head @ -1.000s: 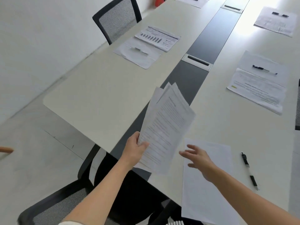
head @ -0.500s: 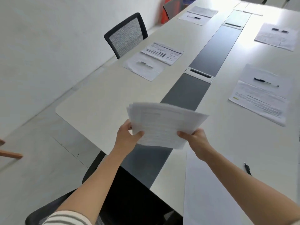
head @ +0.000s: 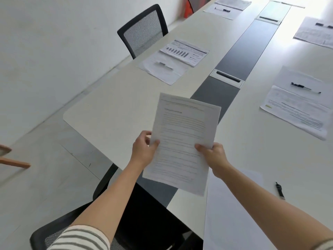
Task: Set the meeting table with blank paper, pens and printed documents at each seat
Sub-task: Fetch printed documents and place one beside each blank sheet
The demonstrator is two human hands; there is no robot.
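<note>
Papers held above the near seat

Two hands grip one sheaf of printed pages [head: 182, 134] in the air over the near end of the surface [head: 111, 109]. The left hand [head: 144, 150] pinches its left edge with the thumb on top, and the right hand [head: 213, 156] pinches the right edge. Both forearms reach forward. Four set places lie farther along. One blank sheet [head: 228, 213] and one pen [head: 279, 190] lie beside the right arm. Two black chairs [head: 144, 31] are in view.

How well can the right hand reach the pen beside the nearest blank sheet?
Probably yes: the pen lies uncovered near that arm, though the right hand grips the printed pages with the left hand.
</note>
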